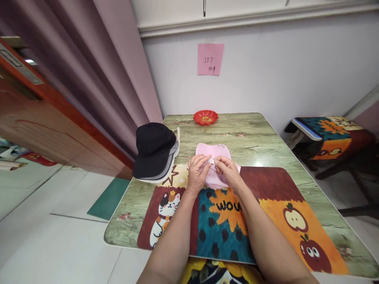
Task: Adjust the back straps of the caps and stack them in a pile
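A pink cap (217, 179) lies on the bench (251, 138), right in front of the person and under both hands. It is a soft, pale pink all over. The far part is smooth and wide, with round corners and a gentle dip along the top edge. A few tiny dark marks sit near its right corner, too small to read. The near part is puffy and round, with soft folds, and it rests on the top edge of a bright mat (266, 181). The hands hide the middle of the cap.

Over the cap is a small shiny piece (210, 161), pale and silvery, a bit like a buckle. The left hand (197, 169) pinches its left side with finger and thumb. The right hand (227, 169) pinches at its right side. The hands are close together, with just this little piece between their fingertips. I cannot tell if a strap is tucked in the right hand's fingers.

To the left of the pink cap, well apart from it, a black cap (154, 140) sits on top of a grey cap (169, 161). A red dish (205, 117) with a wavy rim stands at the back of the bench.
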The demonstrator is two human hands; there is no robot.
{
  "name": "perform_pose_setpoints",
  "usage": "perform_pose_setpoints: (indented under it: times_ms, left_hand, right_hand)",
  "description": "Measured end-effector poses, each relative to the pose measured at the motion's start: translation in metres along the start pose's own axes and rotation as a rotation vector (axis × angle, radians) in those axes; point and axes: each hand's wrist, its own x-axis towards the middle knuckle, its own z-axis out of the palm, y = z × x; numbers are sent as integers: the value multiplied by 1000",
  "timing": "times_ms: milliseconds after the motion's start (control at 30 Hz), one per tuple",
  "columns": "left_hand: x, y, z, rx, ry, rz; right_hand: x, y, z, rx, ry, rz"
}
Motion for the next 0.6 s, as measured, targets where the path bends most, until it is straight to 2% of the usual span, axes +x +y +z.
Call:
perform_pose_setpoints:
  times_ms: [600]
  left_hand:
    - [0,2,-1,-16,2,2]
  right_hand:
    - [0,2,-2,-60,-6,-14]
